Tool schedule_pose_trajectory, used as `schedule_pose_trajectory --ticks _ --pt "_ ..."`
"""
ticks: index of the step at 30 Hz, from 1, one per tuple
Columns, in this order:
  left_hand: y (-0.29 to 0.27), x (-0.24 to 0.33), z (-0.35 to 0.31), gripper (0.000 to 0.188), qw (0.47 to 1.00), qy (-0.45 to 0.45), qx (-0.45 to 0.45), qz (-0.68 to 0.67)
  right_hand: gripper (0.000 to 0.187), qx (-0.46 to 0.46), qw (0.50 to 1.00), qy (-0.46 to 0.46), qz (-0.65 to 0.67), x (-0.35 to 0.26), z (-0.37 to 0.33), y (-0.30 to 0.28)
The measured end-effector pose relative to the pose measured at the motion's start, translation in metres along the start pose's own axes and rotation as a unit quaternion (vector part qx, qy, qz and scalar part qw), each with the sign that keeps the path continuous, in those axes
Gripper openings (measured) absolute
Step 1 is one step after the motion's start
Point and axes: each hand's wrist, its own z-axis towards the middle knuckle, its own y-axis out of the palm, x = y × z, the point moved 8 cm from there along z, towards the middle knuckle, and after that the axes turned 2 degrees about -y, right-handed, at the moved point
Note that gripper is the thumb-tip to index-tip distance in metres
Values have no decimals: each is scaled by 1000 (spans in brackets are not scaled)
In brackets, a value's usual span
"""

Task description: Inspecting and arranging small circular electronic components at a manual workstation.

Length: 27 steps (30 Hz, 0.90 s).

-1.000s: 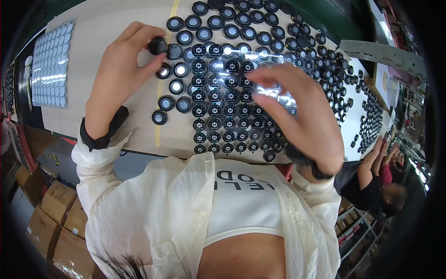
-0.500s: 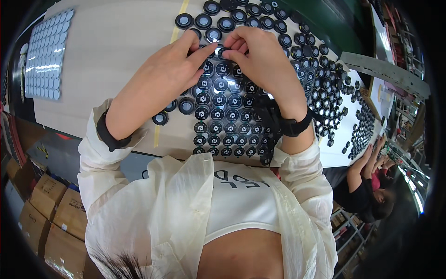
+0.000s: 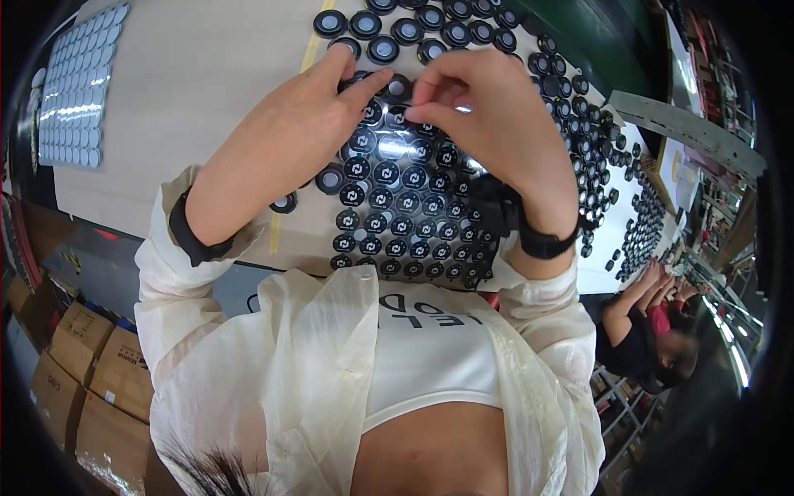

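Observation:
My left hand (image 3: 302, 116) lies over the left edge of a clear sheet of round black labels (image 3: 385, 173) with white marks. Its forefinger is stretched out, the tip beside a round black disc with a pale grey centre (image 3: 398, 88); the hand is open. My right hand (image 3: 488, 103) hovers over the upper part of the sheet, right of that disc. Its thumb and forefinger are drawn together in a loose pinch beside a label near the sheet's top; whatever is between them cannot be made out. Other discs are partly covered by the left fingers.
More black discs (image 3: 407, 31) lie beyond my hands and spread far to the right. A sheet of pale round pieces (image 3: 78, 91) rests at the far left. A grey metal bar (image 3: 686, 128) juts in at right, with another person (image 3: 641, 322) below it. Cardboard boxes (image 3: 116, 368) stand lower left.
My right hand has drawn back to the right from the black disc it was pinching, leaving it beside the left forefinger. The label sheet appears slightly lower and further left in view.

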Motion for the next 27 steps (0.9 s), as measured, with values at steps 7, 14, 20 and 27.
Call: schedule_pose_trajectory --ticks 7,14,20,27 --pt "-27 -13 5 55 961 -35 28 -274 13 127 964 -7 234 6 -56 -29" --pt "-29 13 9 50 931 14 9 -365 16 174 818 29 548 18 -69 1" --pt "-24 33 15 49 928 16 21 -372 19 198 811 53 548 28 -67 7" --pt "-10 28 17 48 873 35 52 -484 21 197 823 24 532 26 -67 -3"
